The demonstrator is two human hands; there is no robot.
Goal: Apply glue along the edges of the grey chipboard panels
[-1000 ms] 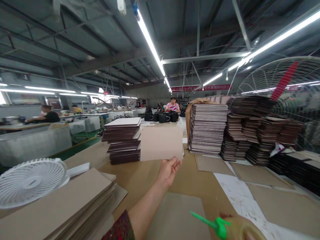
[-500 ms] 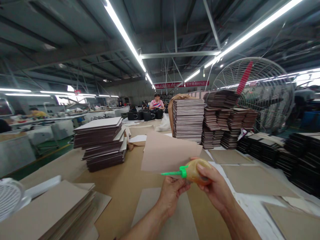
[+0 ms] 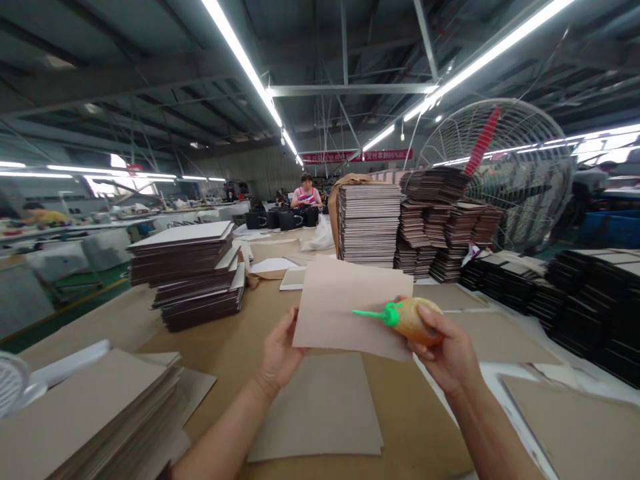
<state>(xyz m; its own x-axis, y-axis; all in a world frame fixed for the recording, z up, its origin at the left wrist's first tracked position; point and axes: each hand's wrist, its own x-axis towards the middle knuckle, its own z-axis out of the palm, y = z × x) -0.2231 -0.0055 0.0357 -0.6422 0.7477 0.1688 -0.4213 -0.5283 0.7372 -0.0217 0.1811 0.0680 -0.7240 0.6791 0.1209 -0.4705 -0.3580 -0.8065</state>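
Note:
My left hand (image 3: 280,353) pinches the left edge of a thin kraft cardboard sheet (image 3: 345,307), holding it up above the table. In my right hand (image 3: 440,347) is a squeeze bottle of amber glue (image 3: 411,321). Its green nozzle (image 3: 375,315) points left and lies over the sheet, though I cannot tell if the tip touches it. The bottle's lower side is hidden by my fingers. Below my hands, another flat cardboard sheet (image 3: 315,413) lies on the brown-papered table (image 3: 225,393).
A stack of dark boards (image 3: 187,273) stands left of my hands, with cardboard sheets (image 3: 85,420) piled at front left. Tall stacks (image 3: 367,223) and black stacks (image 3: 585,300) stand to the right. A co-worker (image 3: 307,195) sits beyond black objects. A large caged fan (image 3: 495,167) stands far right.
The glue bottle has risen from the lower right to over the sheet. My left hand has moved from beneath the sheet to its left edge, and the view has shifted.

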